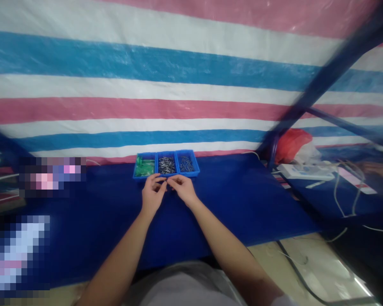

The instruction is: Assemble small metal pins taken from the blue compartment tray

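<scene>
My left hand and my right hand meet above the blue tabletop, just in front of three joined blue bins. Thumb and fingers of each hand are pinched together, with the fingertips of both nearly touching. Whatever lies between them is too small to make out. Green pieces fill the left bin. In the middle one is a heap of shiny short metal parts, and thin dark metal pieces like screws or pins lie in the right one.
A striped sheet hangs behind the table, with a dark blue frame post at right. Beyond it, a neighbouring table holds a red bag, a white box, cables and another person's blurred hand. Areas at left are pixelated.
</scene>
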Tool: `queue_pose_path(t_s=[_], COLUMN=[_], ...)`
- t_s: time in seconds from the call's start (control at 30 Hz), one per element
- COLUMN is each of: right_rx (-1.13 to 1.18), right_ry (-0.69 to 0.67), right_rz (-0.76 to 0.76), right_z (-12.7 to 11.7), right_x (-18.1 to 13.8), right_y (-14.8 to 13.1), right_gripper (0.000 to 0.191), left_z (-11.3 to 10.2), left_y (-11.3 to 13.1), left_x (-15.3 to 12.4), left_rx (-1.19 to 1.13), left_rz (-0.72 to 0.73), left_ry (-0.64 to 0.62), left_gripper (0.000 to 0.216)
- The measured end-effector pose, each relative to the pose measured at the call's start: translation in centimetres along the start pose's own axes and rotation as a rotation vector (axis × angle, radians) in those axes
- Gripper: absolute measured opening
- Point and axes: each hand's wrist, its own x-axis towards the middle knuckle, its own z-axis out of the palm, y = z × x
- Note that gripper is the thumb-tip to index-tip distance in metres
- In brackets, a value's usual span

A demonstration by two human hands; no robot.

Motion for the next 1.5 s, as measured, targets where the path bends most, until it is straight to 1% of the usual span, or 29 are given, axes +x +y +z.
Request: queue_pose_path(t_s=[0.07,0.27,0.47,0.67,0.77,0.83,0.9,0.97,1.03,1.1,1.13,1.17,1.23,1.3,1.33,1.4,1.5], right_rx=[0.008,0.023,0.094,0.176,0.236,0.287,0.35,0.379,0.331,0.182,0.071,-0.063,-0.355,-0.614,-0.718,-0.867,-0.975], right_ry=[0.01,0.006,-0.008,0.028,0.096,0.188,0.281,0.325,0.334,0.29,0.236,0.156,-0.067,-0.249,-0.306,-0.381,-0.426], right_rz=[0.006,0.012,0.062,0.113,0.084,0.057,0.035,0.027,0.015,-0.017,-0.046,-0.091,-0.219,-0.343,-0.39,-0.439,-0.443], right_z=[0.0,0.0,0.2,0.1,-0.1,-0.4,-0.7,-1.0,-1.2,-1.1,-1.0,-0.8,-0.2,0.5,0.9,1.4,1.7], right_x=[0.0,0.0,-0.2,0.0,0.1,0.4,0.7,0.9,1.0,0.8,0.5,0.2,-0.6,-1.3,-1.6,-1.9,-1.9], right_y=[0.1,0.0,-0.2,-0.2,-0.5,-0.7,-0.8,-0.8,-0.6,-0.5,-0.4,-0.4,-0.2,-0.1,0.1,0.4,0.7], right_gripper=[0.029,0.03,0.031,0.03,0.029,0.031,0.037,0.042,0.041,0.033,0.028,0.022,0.014,0.019,0.023,0.025,0.019], left_z=[0.1,0.1,-0.1,-0.1,-0.1,-0.1,0.0,0.0,0.1,0.1,0.0,0.0,-0.3,-0.5,-0.6,-0.8,-0.8], left_y=[0.0,0.2,0.7,0.6,0.5,0.5,0.5,0.5,0.5,0.5,0.4,0.3,0.1,-0.1,-0.2,-0.3,-0.5], left_x=[0.0,0.0,-0.1,-0.1,-0.1,-0.1,-0.1,-0.1,0.0,0.0,0.0,0.0,0.0,0.1,0.1,0.2,0.3], left_rx=[0.002,0.001,0.031,0.027,0.044,0.049,0.049,0.049,0.052,0.049,0.05,0.056,0.097,0.167,0.2,0.245,0.247], left_rz=[0.006,0.007,-0.054,-0.071,-0.075,-0.078,-0.08,-0.079,-0.082,-0.075,-0.069,-0.06,-0.035,-0.011,-0.001,0.007,0.009], left_ry=[0.012,0.003,-0.008,0.001,0.008,0.018,0.03,0.034,0.046,0.063,0.076,0.095,0.162,0.25,0.286,0.31,0.266], left_gripper=[0.046,0.04,0.035,0.033,0.03,0.028,0.028,0.027,0.027,0.027,0.027,0.027,0.026,0.024,0.024,0.022,0.021])
